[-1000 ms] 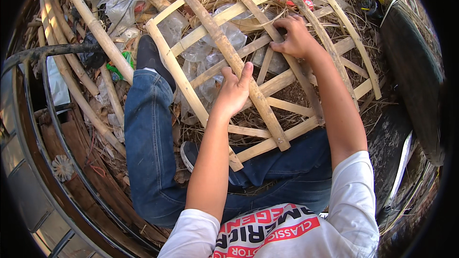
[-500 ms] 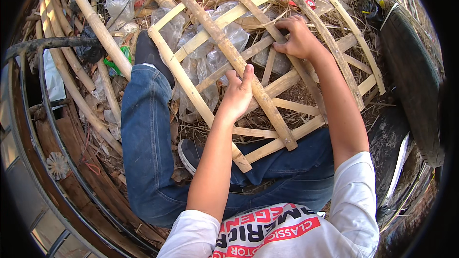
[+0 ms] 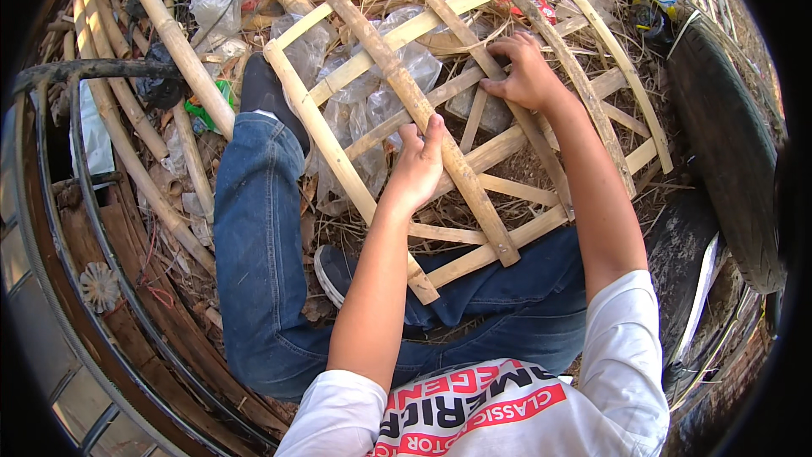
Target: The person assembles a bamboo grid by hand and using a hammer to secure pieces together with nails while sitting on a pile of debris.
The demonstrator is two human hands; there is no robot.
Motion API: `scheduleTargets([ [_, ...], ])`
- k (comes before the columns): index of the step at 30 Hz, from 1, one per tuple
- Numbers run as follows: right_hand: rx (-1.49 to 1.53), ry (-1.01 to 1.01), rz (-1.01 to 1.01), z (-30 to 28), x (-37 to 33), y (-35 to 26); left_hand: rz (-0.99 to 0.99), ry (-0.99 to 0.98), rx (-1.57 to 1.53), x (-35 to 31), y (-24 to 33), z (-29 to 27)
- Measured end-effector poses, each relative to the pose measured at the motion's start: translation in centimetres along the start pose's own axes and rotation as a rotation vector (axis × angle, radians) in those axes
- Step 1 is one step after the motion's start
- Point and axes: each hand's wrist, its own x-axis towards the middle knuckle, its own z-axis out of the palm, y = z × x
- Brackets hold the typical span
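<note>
Bamboo lattice [image 3: 488, 152] sits in both hands, the left hand [image 3: 416, 166] clasping one slat [image 3: 471, 194] and the right hand [image 3: 523, 72] gripping another.

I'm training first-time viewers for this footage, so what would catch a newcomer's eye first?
Probably the pale bamboo lattice at upper centre, with the left hand on one strip and the right hand at another farther right. Next might come the large dark tyre at the right edge. Then the long bamboo poles at upper left, lying among crumpled clear plastic.
</note>
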Motion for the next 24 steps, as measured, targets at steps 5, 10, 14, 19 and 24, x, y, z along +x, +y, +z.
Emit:
scheduleTargets([
  [5, 0.044, -0.085, 0.047, -0.9, 0.4, -0.7, -0.006, -0.016, -0.002, 0.1, -0.5, -0.2],
  [10, 0.061, -0.108, 0.067, -1.3, 0.4, -0.9, 0.018, -0.063, 0.056, -0.1, -0.1, -0.6],
  [14, 0.070, -0.098, 0.081, -1.3, 0.3, -1.2, -0.049, -0.143, 0.151, -0.8, 1.0, -1.4],
  [19, 0.080, -0.087, 0.103, -0.8, 0.3, -0.6, -0.017, -0.099, 0.120, -0.7, -0.2, -1.3],
  [24, 0.114, -0.093, 0.138, -0.9, 0.3, -0.4, -0.043, -0.136, 0.151, -1.6, 0.7, -1.7],
])
